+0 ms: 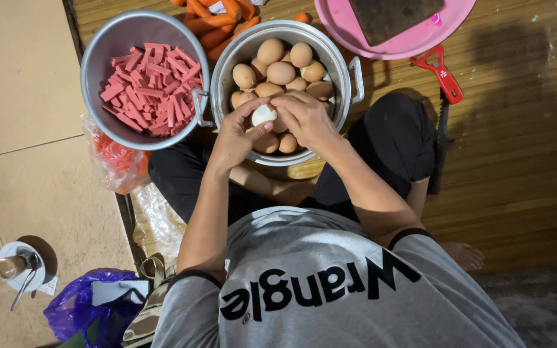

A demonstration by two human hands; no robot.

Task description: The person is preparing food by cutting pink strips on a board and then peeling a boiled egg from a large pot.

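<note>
A partly peeled boiled egg point(263, 115) shows white between both my hands, held over a metal pot point(351, 71) filled with several brown eggs point(281, 72). My left hand point(236, 136) grips the egg from the left with thumb and fingers. My right hand point(305, 118) closes on it from the right, fingers curled over the shell. Both hands hover just above the pot's near side.
A metal bowl point(101, 48) of red sausage sticks point(151, 87) stands left of the pot. Carrots point(217, 19) lie behind. A pink tray point(414, 42) with a cleaver, a red-handled peeler point(443, 72), a plastic bag point(118, 161), a purple bag point(75, 309) and a glass on a saucer point(8, 270) surround me.
</note>
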